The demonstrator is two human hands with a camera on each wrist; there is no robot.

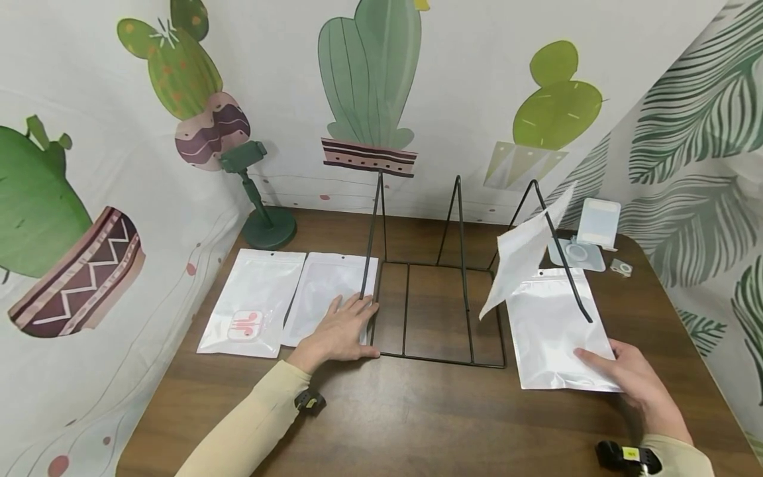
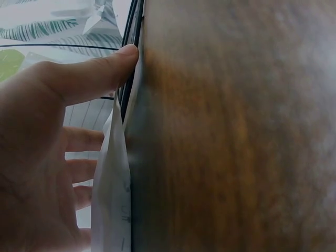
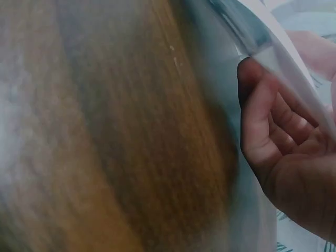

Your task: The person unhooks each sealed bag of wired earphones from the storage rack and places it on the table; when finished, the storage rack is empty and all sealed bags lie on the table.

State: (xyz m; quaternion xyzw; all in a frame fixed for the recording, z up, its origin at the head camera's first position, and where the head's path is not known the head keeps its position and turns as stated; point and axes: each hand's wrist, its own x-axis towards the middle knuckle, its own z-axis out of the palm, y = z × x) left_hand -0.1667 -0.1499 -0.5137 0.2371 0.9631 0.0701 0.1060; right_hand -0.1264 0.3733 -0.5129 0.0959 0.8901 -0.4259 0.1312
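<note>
My left hand (image 1: 334,334) is spread flat over a white zip pouch (image 1: 324,285) and the left front corner of a black wire rack (image 1: 441,361). In the left wrist view its thumb (image 2: 100,73) presses on the rack's base wire. At the right, my right hand (image 1: 640,381) pinches the lower right corner of another white zip pouch (image 1: 554,344), thumb on top and fingers curled beneath. That pouch lies beside the rack, partly under its bent right wire. A white sheet-like piece (image 1: 521,255) leans tilted against the rack's right upright.
Far left lies a white pouch (image 1: 262,285) with a pink earphone print showing through. Behind it stands a green phone stand (image 1: 268,225). A pale blue stand (image 1: 598,225) and a small clear item (image 1: 621,267) sit at the back right of the brown table (image 1: 405,424).
</note>
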